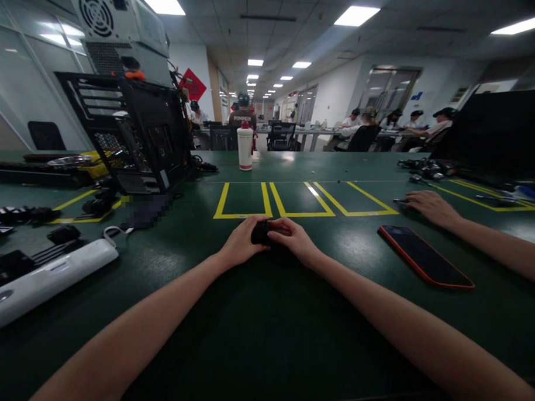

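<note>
Close together over the green table (pixel 271 317), my two hands meet around a small black object (pixel 260 232). My left hand (pixel 244 241) wraps its thumb and fingers about the object's left side. From the other side my right hand (pixel 294 239) pinches at its right end. The fingers cover much of the object, and its kind cannot be made out. Just beyond the hands, yellow tape outlines (pixel 244 216) mark the tabletop.
At left stand a black computer case (pixel 155 134), a white power strip (pixel 55 278) and cables. A white bottle (pixel 245 147) stands ahead. To the right lies an orange-edged phone (pixel 422 255), near another person's hand (pixel 432 207). A dark monitor (pixel 497 134) and tangled cables sit farther right.
</note>
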A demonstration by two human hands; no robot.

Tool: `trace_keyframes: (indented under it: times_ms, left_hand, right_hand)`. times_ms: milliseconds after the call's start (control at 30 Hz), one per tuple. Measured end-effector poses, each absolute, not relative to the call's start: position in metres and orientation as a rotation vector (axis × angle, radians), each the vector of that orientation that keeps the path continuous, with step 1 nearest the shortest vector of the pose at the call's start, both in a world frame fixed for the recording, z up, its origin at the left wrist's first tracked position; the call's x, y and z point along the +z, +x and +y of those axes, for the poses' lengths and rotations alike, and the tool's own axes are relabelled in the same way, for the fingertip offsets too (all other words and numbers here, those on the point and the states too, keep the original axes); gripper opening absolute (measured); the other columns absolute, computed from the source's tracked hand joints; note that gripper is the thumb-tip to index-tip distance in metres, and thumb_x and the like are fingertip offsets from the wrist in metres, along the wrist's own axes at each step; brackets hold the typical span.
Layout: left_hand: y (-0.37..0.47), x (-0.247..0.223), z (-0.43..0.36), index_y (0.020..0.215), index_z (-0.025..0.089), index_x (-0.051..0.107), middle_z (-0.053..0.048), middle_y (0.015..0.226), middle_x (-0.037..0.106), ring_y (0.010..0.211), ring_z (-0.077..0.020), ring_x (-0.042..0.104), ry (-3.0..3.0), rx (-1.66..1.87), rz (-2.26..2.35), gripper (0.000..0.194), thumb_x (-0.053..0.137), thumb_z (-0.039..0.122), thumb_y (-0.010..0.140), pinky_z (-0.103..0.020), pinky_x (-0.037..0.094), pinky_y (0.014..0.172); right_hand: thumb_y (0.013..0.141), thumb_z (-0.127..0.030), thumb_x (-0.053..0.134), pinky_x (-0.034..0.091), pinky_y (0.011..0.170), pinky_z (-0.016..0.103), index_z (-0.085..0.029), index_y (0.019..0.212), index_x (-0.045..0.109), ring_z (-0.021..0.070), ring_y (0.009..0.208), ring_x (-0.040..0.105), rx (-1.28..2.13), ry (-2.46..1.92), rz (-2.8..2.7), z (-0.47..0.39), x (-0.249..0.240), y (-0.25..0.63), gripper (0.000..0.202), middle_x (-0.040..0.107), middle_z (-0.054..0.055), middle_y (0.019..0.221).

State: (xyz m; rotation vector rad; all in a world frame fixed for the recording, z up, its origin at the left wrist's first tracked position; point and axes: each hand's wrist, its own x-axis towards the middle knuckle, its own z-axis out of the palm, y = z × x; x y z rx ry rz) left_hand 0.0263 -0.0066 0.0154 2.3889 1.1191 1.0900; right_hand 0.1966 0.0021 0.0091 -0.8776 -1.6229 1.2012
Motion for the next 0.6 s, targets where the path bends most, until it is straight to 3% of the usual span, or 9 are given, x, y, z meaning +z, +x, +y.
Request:
trace_keyframes:
  times_ms: [167, 367, 600]
  left_hand:
    - [0.0261, 0.0153, -0.0067, 0.113, 0.023, 0.039, -0.003, 0.110, 0.050, 0.104, -0.0214, 0.048, 2.401, 1.101, 1.113, 0.059, 0.068, 0.020, 0.061, -0.037, 0.038, 0.089]
    - [0.0268, 0.0129, -0.0053, 0.113, 0.024, 0.039, -0.003, 0.110, 0.050, 0.104, -0.0216, 0.048, 2.391, 1.123, 1.116, 0.059, 0.068, 0.020, 0.061, -0.039, 0.038, 0.089]
    - [0.0270, 0.0126, -0.0054, 0.113, 0.024, 0.039, -0.003, 0.110, 0.049, 0.104, -0.0213, 0.048, 2.397, 1.126, 1.114, 0.059, 0.068, 0.021, 0.061, -0.038, 0.038, 0.089]
  right_hand:
    - [0.065, -0.021, 0.062, 0.042, 0.087, 0.035, -0.017, 0.098, 0.053, 0.0164, 0.094, 0.056, 1.262, -0.891, -1.608, -0.0001, 0.0118, 0.1966, 0.035, 0.059, 0.006, 0.102]
    - [0.061, -0.018, 0.065, 0.042, 0.087, 0.035, -0.018, 0.093, 0.054, 0.0162, 0.093, 0.057, 1.301, -0.804, -1.599, 0.0005, 0.0093, 0.1979, 0.035, 0.059, 0.004, 0.101]
    - [0.065, -0.029, 0.062, 0.042, 0.085, 0.033, -0.019, 0.091, 0.056, 0.0146, 0.087, 0.057, 1.227, -0.867, -1.596, 0.0014, 0.0074, 0.1974, 0.028, 0.061, 0.002, 0.092]
